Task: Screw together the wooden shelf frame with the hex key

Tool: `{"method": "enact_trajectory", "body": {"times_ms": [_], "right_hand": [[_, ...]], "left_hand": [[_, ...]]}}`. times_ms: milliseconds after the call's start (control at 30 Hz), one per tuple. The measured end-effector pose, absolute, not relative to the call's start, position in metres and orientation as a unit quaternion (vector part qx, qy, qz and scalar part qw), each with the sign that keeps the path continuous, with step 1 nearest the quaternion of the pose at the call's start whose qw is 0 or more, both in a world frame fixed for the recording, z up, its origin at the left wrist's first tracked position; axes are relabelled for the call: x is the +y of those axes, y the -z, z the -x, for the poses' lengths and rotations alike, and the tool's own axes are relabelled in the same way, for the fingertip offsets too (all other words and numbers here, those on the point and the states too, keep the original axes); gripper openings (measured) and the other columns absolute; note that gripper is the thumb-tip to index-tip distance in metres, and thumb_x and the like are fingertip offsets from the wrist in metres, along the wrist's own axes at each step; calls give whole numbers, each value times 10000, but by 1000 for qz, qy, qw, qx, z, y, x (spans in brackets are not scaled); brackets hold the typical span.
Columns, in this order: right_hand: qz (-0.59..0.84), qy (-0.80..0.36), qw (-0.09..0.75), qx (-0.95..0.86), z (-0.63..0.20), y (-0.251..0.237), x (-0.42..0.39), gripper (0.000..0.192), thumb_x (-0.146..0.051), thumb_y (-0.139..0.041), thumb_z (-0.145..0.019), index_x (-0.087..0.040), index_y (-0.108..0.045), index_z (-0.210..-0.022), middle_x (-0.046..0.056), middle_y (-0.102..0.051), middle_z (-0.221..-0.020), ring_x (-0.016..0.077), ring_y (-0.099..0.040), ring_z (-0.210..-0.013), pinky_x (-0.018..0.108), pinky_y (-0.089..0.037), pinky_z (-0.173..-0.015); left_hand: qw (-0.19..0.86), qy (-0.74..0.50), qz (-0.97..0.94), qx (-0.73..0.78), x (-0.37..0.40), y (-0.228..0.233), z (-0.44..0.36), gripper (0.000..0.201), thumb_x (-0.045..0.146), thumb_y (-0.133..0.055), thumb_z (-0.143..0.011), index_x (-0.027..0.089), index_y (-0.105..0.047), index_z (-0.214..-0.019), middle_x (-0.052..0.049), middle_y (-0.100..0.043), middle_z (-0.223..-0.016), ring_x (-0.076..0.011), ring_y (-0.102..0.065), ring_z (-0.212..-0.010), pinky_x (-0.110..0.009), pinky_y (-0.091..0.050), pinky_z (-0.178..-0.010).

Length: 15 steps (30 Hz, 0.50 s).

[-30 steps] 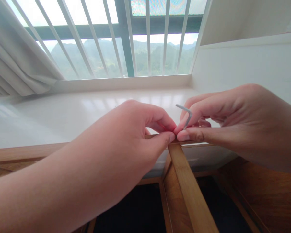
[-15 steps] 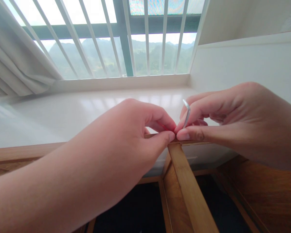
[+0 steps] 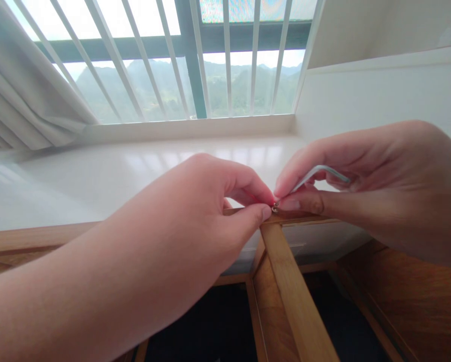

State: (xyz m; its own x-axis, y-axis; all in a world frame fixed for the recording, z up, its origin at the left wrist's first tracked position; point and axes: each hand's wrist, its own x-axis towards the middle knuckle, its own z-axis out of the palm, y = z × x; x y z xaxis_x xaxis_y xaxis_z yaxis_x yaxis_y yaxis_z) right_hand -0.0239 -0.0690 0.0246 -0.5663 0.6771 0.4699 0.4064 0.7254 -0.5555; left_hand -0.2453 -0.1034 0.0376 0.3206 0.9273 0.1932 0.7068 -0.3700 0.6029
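With our left hand (image 3: pixel 225 201) pinching the small screw (image 3: pixel 275 206) atop the wooden frame (image 3: pixel 286 271), our right hand (image 3: pixel 361 176), closed on the hex key (image 3: pixel 318 172), should keep it seated squarely.

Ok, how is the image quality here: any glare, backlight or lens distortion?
Head view: bright sky through the window bars is blown out; the white sill carries soft glare. Wide-angle bending curves the bars. Left hand, right hand and hex key stay reasonably sharp.

hex key (image 3: pixel 319 172) swung from upright to lying rightward, right hand (image 3: pixel 376 186) rolled over it
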Motion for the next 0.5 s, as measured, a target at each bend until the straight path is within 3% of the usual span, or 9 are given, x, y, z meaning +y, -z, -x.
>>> {"method": "enact_trajectory", "body": {"times_ms": [100, 233, 500], "right_hand": [[327, -161, 360, -859, 24, -24, -70, 152, -443, -809, -866, -295, -834, -892, 9, -744, -791, 195, -679, -713, 328, -473, -582], [327, -205, 338, -859, 27, -24, -68, 194, -481, -807, -857, -288, -824, -863, 3, -737, -763, 192, -669, -662, 314, -454, -520], [319, -228, 314, -865, 27, -24, -69, 235, -483, -741, -916, -260, -799, -870, 7, -748, -826, 178, -665, -704, 306, -483, -588]], "left_hand": [[216, -261, -780, 526, -103, -37, 245, 123, 336, -706, -837, 291, -817, -811, 2, -760, -722, -187, -668, -616, -282, -504, -528], [215, -266, -778, 527, -102, -37, 245, 126, 316, -698, -835, 291, -812, -787, 5, -752, -700, -193, -681, -638, -284, -530, -558], [210, -269, -792, 506, -103, -37, 245, 165, 288, -673, -861, 288, -809, -769, 15, -744, -693, -185, -689, -649, -279, -543, -597]]}}
